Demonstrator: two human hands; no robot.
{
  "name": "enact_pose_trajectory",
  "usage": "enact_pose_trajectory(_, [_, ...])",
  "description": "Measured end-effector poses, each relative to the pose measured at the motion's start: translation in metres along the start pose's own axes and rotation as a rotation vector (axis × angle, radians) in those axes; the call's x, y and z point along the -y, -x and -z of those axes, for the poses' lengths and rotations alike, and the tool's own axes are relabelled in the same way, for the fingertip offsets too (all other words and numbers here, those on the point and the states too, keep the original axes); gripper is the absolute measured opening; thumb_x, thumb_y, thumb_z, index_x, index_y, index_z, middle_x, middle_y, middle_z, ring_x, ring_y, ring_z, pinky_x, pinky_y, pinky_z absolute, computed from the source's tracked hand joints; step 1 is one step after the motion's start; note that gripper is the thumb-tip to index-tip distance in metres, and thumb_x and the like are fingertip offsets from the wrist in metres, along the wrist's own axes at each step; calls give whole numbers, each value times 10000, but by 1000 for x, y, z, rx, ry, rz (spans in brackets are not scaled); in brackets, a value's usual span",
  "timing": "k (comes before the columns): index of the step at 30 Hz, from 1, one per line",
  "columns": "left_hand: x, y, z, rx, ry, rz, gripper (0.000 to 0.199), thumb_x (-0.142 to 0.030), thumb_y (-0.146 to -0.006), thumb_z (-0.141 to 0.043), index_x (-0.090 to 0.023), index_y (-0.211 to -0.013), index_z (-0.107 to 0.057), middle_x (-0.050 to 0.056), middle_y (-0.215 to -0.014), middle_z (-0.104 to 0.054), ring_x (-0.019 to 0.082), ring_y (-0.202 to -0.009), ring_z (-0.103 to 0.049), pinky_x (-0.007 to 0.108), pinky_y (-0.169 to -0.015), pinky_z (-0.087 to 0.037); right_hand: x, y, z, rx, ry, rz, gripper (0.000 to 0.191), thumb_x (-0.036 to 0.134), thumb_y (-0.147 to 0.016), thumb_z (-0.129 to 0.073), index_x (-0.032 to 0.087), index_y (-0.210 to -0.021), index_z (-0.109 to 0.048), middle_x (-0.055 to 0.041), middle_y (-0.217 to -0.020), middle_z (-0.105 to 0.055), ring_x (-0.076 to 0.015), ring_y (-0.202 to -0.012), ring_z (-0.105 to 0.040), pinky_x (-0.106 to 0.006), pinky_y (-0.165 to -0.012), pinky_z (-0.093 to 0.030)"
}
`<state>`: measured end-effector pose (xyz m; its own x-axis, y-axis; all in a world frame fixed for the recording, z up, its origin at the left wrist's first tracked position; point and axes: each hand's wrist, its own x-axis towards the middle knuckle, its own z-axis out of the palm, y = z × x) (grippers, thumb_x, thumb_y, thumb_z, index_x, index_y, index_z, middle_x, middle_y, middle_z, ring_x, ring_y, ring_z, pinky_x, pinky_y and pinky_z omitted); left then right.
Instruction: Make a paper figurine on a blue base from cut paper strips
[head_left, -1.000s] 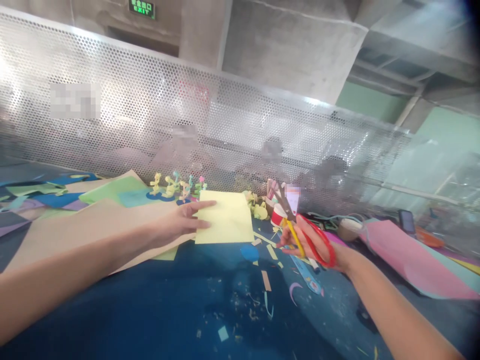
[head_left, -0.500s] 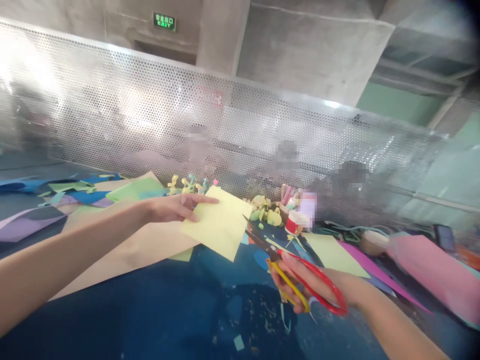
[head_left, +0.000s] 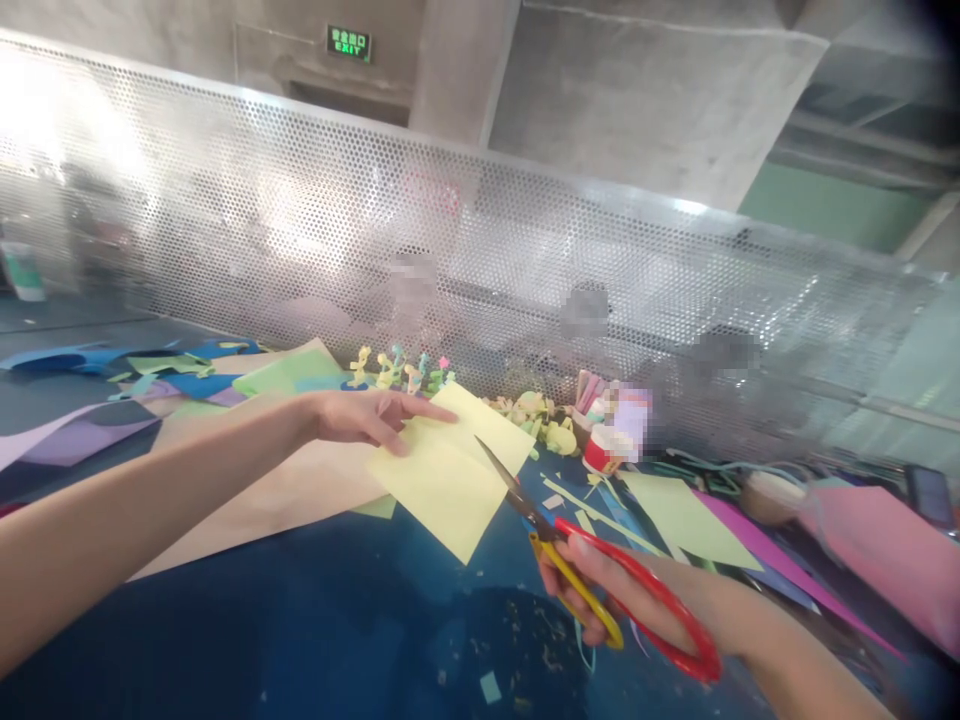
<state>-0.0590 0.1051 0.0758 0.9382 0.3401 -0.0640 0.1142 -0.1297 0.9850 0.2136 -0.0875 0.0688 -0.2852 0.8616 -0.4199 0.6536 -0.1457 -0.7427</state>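
My left hand [head_left: 367, 418] holds a pale yellow sheet of paper [head_left: 457, 480] by its upper left side, index finger stretched over it and thumb at the edge. The sheet is raised above the blue table. In my right hand [head_left: 585, 580] are scissors [head_left: 540, 520] with one red and one yellow handle. Their dark blades point up and left and lie over the right part of the sheet. Whether the lower blade is beneath the paper is hard to tell.
Small paper figures [head_left: 390, 370] and yellow cut pieces [head_left: 559, 435] stand behind the sheet, beside a red and white tub [head_left: 600, 450]. Coloured sheets lie left and right [head_left: 694, 515]. A perforated metal screen [head_left: 480, 250] runs along the back. Scraps dot the front [head_left: 490, 687].
The scissor blades now reach further over the yellow sheet, which is turned a little and hangs lower. The whole view has shifted slightly, with the surroundings moving right.
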Motion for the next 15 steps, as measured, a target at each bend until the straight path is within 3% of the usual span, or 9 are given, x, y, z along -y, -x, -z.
enact_pose_trajectory(8, [0,0,2,41,-14,5,664,-200,-661,-692,-267,-1276,-450,46,-1268,-534,281,-1142,-500,362,-924,-421,15,2,0,21,4,-18,513,638,-836,-219,206,-792,-491,-4,-756,-471,-119,-590,-496,-287,-671,-458])
enact_pose_trajectory(15, [-2,1,4,6,-16,15,665,-197,-644,-704,-275,-1261,-467,48,-1255,-547,293,-1140,-502,351,-893,-438,11,-7,-3,-8,-31,49,543,688,-808,-159,205,-691,-376,36,-622,-390,-82,-473,-390,-244,-513,-445])
